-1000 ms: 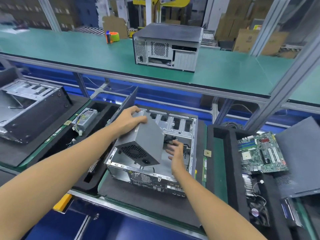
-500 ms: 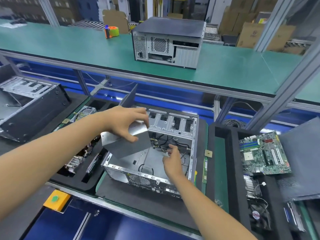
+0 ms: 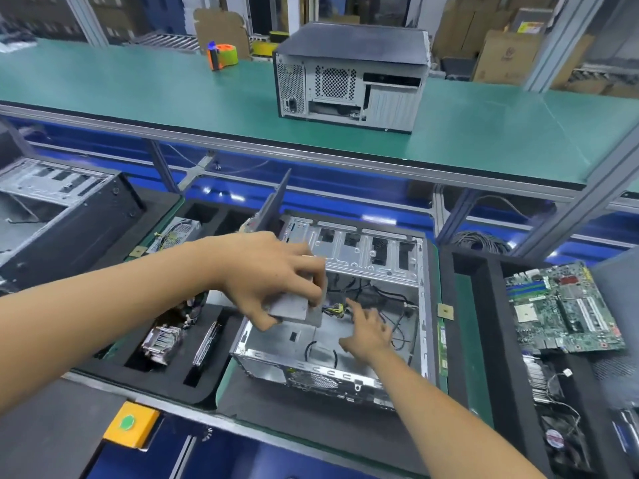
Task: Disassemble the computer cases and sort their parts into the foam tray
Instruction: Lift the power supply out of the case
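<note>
- we find the open computer case (image 3: 349,305) lying on a dark mat on the desk (image 3: 466,340), between two foam trays
- our left hand (image 3: 273,274) is clamped on a grey power supply (image 3: 294,307), held above the case's left side
- our right hand (image 3: 366,331) reaches inside the case, fingers spread and relaxed, near loose cables (image 3: 380,295)
- the left foam tray (image 3: 166,378) holds a heatsink (image 3: 162,340)

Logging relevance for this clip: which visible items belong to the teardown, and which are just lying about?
In use:
left hand gripping the grey power supply
right hand among the cables
open case
foam tray

Lying about:
closed case on the green shelf
tape dispenser
motherboard
</note>
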The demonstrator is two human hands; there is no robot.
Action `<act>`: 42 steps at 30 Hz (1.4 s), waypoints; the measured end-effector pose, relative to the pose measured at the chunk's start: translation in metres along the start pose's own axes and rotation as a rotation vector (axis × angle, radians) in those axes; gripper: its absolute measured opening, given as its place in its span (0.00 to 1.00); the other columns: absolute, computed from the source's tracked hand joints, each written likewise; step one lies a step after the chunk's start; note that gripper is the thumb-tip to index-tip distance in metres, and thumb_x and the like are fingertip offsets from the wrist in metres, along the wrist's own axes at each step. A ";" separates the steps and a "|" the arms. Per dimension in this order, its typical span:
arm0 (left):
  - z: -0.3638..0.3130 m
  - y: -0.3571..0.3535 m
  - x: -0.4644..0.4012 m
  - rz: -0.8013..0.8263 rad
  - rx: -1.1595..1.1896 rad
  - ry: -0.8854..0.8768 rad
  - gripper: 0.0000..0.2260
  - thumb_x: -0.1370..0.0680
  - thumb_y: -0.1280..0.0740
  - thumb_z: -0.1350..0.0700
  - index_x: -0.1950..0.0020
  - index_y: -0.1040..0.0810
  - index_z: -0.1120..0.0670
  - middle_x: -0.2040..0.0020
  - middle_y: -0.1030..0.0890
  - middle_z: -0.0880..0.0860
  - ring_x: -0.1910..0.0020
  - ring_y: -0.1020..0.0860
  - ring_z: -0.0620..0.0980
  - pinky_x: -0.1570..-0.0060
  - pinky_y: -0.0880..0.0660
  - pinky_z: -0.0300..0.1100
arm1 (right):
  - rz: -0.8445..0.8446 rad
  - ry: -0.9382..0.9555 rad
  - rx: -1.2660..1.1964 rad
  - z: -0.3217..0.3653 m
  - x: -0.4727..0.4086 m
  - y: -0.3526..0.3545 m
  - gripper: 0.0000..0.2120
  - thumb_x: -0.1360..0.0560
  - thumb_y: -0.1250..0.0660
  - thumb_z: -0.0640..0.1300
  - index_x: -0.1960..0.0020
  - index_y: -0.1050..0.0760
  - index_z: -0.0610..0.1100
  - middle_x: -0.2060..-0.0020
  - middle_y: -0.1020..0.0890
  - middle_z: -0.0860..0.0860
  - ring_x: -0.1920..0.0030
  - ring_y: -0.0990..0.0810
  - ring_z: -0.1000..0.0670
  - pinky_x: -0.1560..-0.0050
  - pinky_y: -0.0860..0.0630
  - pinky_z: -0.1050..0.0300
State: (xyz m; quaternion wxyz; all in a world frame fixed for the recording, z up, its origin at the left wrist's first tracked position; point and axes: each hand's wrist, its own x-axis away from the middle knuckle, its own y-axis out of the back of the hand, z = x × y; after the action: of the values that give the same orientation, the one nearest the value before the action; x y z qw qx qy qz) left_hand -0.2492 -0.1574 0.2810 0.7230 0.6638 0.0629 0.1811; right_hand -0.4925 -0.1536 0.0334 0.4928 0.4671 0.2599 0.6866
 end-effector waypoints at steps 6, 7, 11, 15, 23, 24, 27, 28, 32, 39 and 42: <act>0.020 -0.009 0.022 -0.080 0.096 0.040 0.25 0.33 0.29 0.39 0.36 0.24 0.40 0.32 0.29 0.39 0.38 0.26 0.44 0.71 0.26 0.42 | -0.136 0.025 0.290 -0.003 -0.014 0.004 0.10 0.24 0.32 0.56 0.47 0.25 0.52 0.38 0.27 0.47 0.35 0.35 0.44 0.32 0.41 0.45; 0.023 -0.010 0.024 -0.093 0.118 0.053 0.25 0.33 0.29 0.39 0.37 0.24 0.39 0.32 0.29 0.38 0.38 0.26 0.43 0.71 0.26 0.41 | -0.138 0.004 0.294 -0.004 -0.014 0.004 0.09 0.23 0.34 0.56 0.50 0.24 0.52 0.40 0.24 0.48 0.35 0.34 0.44 0.33 0.40 0.45; 0.037 -0.019 0.029 -0.152 0.189 0.149 0.26 0.33 0.27 0.39 0.37 0.26 0.37 0.34 0.27 0.37 0.41 0.24 0.40 0.72 0.32 0.36 | -0.282 -0.085 0.223 -0.015 -0.015 0.013 0.10 0.21 0.38 0.51 0.47 0.21 0.49 0.48 0.19 0.51 0.38 0.28 0.46 0.37 0.38 0.48; 0.047 -0.026 0.033 -0.266 0.322 0.279 0.24 0.32 0.27 0.39 0.38 0.27 0.32 0.36 0.26 0.37 0.45 0.21 0.41 0.72 0.25 0.43 | -0.350 -0.175 -0.312 -0.017 -0.014 0.022 0.05 0.20 0.36 0.45 0.49 0.21 0.47 0.58 0.17 0.48 0.48 0.20 0.43 0.46 0.24 0.47; 0.053 -0.031 0.028 -0.429 0.513 0.473 0.22 0.32 0.25 0.40 0.40 0.26 0.33 0.37 0.25 0.38 0.42 0.21 0.46 0.53 0.20 0.58 | -0.264 0.002 -1.230 0.005 -0.002 0.084 0.03 0.29 0.40 0.36 0.61 0.31 0.39 0.77 0.26 0.51 0.76 0.27 0.52 0.72 0.28 0.60; 0.053 -0.031 0.027 -0.446 0.528 0.499 0.22 0.32 0.26 0.40 0.40 0.25 0.33 0.37 0.25 0.38 0.42 0.21 0.46 0.53 0.20 0.58 | -0.235 0.035 -1.236 0.008 -0.001 0.097 0.02 0.31 0.40 0.37 0.62 0.31 0.39 0.78 0.26 0.50 0.77 0.27 0.51 0.72 0.26 0.59; 0.054 -0.031 0.027 -0.492 0.581 0.560 0.21 0.33 0.26 0.40 0.41 0.24 0.35 0.39 0.24 0.39 0.40 0.22 0.45 0.51 0.21 0.59 | -0.107 0.055 -1.295 0.012 0.004 0.130 0.05 0.25 0.42 0.33 0.55 0.27 0.37 0.73 0.23 0.46 0.74 0.24 0.48 0.67 0.21 0.53; 0.055 -0.030 0.027 -0.508 0.600 0.573 0.21 0.33 0.26 0.40 0.41 0.23 0.36 0.40 0.24 0.40 0.40 0.23 0.46 0.51 0.21 0.59 | -0.075 0.065 -1.292 0.015 0.007 0.140 0.06 0.23 0.42 0.32 0.53 0.26 0.36 0.71 0.23 0.45 0.73 0.23 0.47 0.65 0.20 0.52; 0.050 -0.030 0.025 -0.541 0.655 0.638 0.21 0.34 0.26 0.40 0.42 0.23 0.36 0.42 0.24 0.40 0.44 0.23 0.46 0.51 0.22 0.58 | -0.072 0.107 -1.303 0.036 0.014 0.170 0.08 0.21 0.43 0.34 0.53 0.25 0.36 0.68 0.19 0.45 0.67 0.21 0.47 0.60 0.19 0.50; 0.045 -0.035 0.014 -0.683 0.841 0.710 0.18 0.29 0.20 0.54 0.42 0.20 0.43 0.46 0.22 0.38 0.51 0.23 0.36 0.54 0.30 0.31 | 0.080 0.292 -1.382 0.062 0.037 0.221 0.14 0.20 0.48 0.33 0.46 0.24 0.36 0.46 0.14 0.43 0.57 0.14 0.46 0.59 0.19 0.55; 0.043 -0.033 0.009 -0.724 0.891 0.748 0.19 0.29 0.20 0.56 0.42 0.21 0.45 0.47 0.20 0.39 0.56 0.22 0.34 0.58 0.30 0.26 | 0.120 0.432 -1.197 0.065 0.041 0.240 0.18 0.21 0.47 0.34 0.36 0.25 0.35 0.36 0.18 0.45 0.46 0.15 0.46 0.58 0.24 0.56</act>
State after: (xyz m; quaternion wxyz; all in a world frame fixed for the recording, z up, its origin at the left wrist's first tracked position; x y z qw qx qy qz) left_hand -0.2205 -0.1966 0.2550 0.3254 0.7279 0.5949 0.1017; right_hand -0.5419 -0.2138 0.2729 0.5654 -0.0241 -0.1018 0.8181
